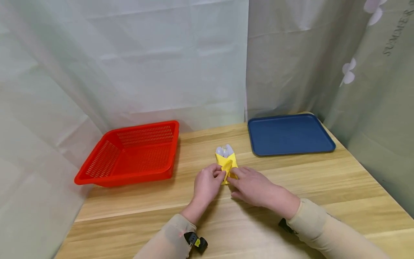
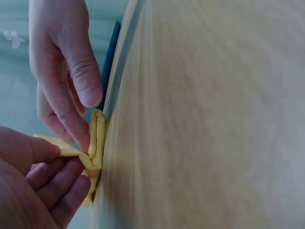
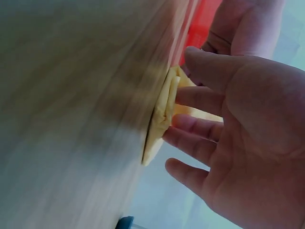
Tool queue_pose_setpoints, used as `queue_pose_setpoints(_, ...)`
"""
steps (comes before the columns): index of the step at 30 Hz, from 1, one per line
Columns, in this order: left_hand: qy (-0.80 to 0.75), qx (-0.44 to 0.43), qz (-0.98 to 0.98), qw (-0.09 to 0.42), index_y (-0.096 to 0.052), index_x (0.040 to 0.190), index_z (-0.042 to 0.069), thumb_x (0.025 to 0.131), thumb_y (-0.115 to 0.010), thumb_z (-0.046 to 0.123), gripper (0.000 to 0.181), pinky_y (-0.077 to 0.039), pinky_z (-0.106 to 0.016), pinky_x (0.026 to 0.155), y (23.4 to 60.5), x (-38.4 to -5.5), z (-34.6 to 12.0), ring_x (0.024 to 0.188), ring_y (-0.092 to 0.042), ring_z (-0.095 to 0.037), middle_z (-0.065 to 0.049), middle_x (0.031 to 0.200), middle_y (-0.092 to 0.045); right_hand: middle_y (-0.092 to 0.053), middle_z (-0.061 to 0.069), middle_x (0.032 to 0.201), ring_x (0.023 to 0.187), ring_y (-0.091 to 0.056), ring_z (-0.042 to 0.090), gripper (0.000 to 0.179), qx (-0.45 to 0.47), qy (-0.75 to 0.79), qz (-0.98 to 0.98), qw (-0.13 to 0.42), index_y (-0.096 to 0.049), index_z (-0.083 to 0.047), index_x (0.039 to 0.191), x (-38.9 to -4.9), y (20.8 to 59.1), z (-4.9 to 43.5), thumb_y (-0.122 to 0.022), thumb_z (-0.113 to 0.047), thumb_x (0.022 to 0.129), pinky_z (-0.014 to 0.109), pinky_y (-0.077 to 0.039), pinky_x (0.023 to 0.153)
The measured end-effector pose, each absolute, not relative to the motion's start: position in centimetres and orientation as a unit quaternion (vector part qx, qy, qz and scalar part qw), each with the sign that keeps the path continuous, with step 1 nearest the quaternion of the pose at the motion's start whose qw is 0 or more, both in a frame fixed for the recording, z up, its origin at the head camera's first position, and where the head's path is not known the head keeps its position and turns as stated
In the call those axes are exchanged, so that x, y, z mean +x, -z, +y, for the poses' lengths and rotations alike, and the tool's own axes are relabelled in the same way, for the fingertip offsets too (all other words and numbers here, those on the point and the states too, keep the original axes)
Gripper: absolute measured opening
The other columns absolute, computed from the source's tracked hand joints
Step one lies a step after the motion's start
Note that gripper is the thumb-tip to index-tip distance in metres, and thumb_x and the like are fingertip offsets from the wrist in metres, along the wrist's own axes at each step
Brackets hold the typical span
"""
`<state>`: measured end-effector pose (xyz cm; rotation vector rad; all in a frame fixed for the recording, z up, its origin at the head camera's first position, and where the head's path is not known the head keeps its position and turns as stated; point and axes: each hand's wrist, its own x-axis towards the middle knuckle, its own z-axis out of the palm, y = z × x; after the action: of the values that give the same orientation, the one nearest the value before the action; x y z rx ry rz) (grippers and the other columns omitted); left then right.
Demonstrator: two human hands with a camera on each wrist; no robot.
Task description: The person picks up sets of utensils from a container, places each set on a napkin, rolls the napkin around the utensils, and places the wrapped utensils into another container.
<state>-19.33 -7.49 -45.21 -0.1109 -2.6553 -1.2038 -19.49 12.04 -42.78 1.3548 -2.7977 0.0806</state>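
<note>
A yellow napkin lies folded on the table around white plastic cutlery: a spoon, a fork and a knife, their ends sticking out at the far side. Between thumb and forefinger my left hand pinches a raised flap of the napkin, seen edge-on in the left wrist view. My right hand has its fingers extended against the folded napkin, thumb held off it. The rest of the cutlery is hidden inside the folds.
To the left stands a red plastic basket with slotted walls. A blue tray lies at the back right of the wooden table. Hanging curtains close off the back and both sides.
</note>
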Motion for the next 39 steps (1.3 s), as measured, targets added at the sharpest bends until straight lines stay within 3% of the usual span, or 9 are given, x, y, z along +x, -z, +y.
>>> queue_pose_setpoints(5, 0.395, -0.038, -0.911, 0.112, -0.082, 0.104, 0.008, 0.1, -0.082, 0.013, 0.006, -0.062, -0.039, 0.08, 45.4, -19.4, -7.6, 0.092, -0.079, -0.015, 0.001, 0.096, -0.084, -0.067, 0.01, 0.136, 0.131, -0.063, 0.03, 0.049, 0.447, -0.036, -0.893, 0.024, -0.071, -0.004, 0.144, -19.7, 43.0, 12.6, -0.076, -0.035, 0.106, 0.053, -0.043, 0.121)
queue_pose_setpoints(13, 0.381, -0.045, -0.917, 0.108, -0.082, 0.106, 0.007, 0.1, -0.083, 0.015, 0.01, -0.062, -0.041, 0.081, 45.1, -19.5, -7.6, 0.091, -0.079, -0.016, 0.0, 0.096, -0.084, -0.063, 0.013, 0.155, 0.149, -0.055, 0.028, 0.054, 0.445, -0.061, -0.893, -0.026, -0.066, -0.004, 0.151, -19.4, 42.8, 13.8, -0.074, -0.036, 0.108, 0.057, -0.037, 0.126)
queue_pose_setpoints(22, 0.373, -0.069, -0.921, 0.085, -0.08, 0.109, 0.009, 0.101, -0.083, 0.021, 0.014, -0.061, -0.044, 0.085, 44.8, -19.1, -7.5, 0.098, -0.08, -0.02, 0.0, 0.1, -0.084, -0.063, 0.013, 0.155, 0.148, -0.055, 0.03, 0.056, 0.455, -0.071, -0.887, -0.018, -0.064, -0.002, 0.152, -19.2, 43.0, 14.6, -0.076, -0.032, 0.107, 0.056, -0.037, 0.126)
queue_pose_setpoints(30, 0.367, -0.108, -0.923, 0.05, -0.076, 0.122, 0.008, 0.102, -0.082, 0.021, 0.024, -0.058, -0.05, 0.098, 44.8, -18.4, -7.8, 0.116, -0.077, -0.023, 0.001, 0.113, -0.083, -0.058, 0.015, 0.161, 0.152, -0.052, 0.031, 0.059, 0.46, -0.075, -0.885, -0.026, -0.062, -0.002, 0.155, -18.5, 43.1, 15.2, -0.076, -0.033, 0.107, 0.057, -0.037, 0.125)
queue_pose_setpoints(39, 0.344, -0.136, -0.929, 0.023, -0.074, 0.127, 0.005, 0.104, -0.077, 0.013, 0.025, -0.058, -0.053, 0.1, 44.7, -17.7, -7.9, 0.122, -0.074, -0.03, -0.003, 0.122, -0.082, -0.061, 0.013, 0.159, 0.149, -0.055, 0.03, 0.055, 0.45, -0.072, -0.89, -0.026, -0.064, -0.004, 0.153, -17.6, 42.0, 16.6, -0.076, -0.031, 0.107, 0.057, -0.039, 0.124)
